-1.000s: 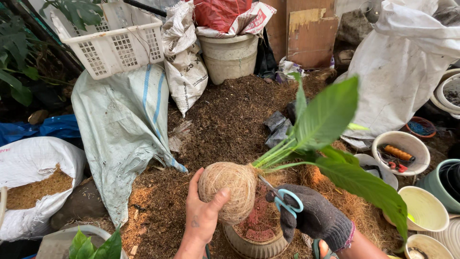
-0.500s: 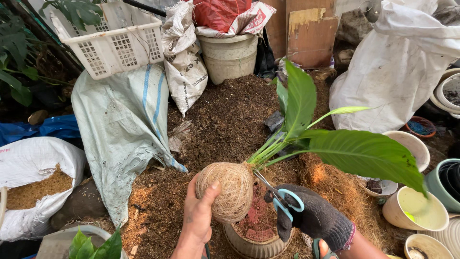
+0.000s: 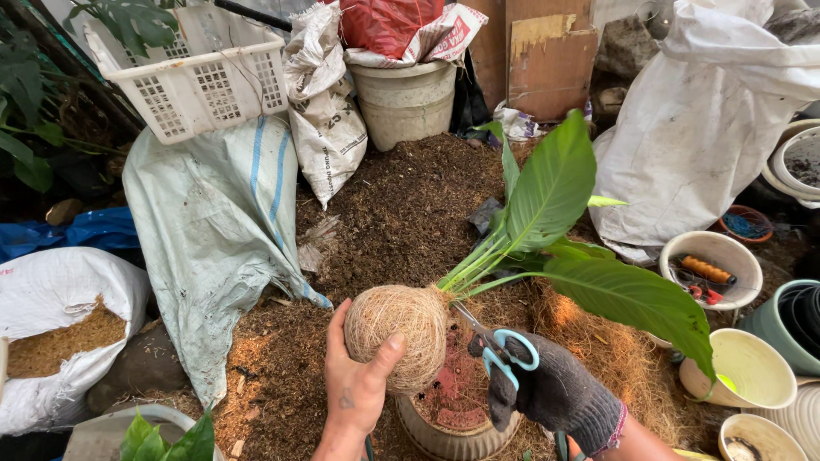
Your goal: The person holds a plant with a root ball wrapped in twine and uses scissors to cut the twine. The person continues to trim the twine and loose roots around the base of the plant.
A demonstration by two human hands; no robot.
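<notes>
The bare left hand (image 3: 359,384) grips a fibre-wrapped root ball (image 3: 397,333) from below, thumb pressed on its front and fingers curled round its left side, at about 6 o'clock in the view. The plant (image 3: 555,230) grows out of the ball toward 2 o'clock, its pale stems bunched at the ball's right edge and its broad green leaves spread over the soil heap (image 3: 401,213). The right hand (image 3: 547,393), in a dark knitted glove, is clenched round scissors (image 3: 495,341) with light blue handles; the blades point toward 10 o'clock and lie just beside the base of the stems, touching or nearly touching the ball. Under both hands stands a clay pot (image 3: 453,431) filled with reddish crumbly matter. At 9 o'clock a white sack (image 3: 60,341) lies open on brown husk. At 11 o'clock a white plastic basket (image 3: 196,85) rests over a pale woven bag (image 3: 222,230). At 12 o'clock stands a beige bucket (image 3: 406,98). At 3 o'clock sits a cream bowl (image 3: 709,265) holding small tools, with other pots near it.
</notes>
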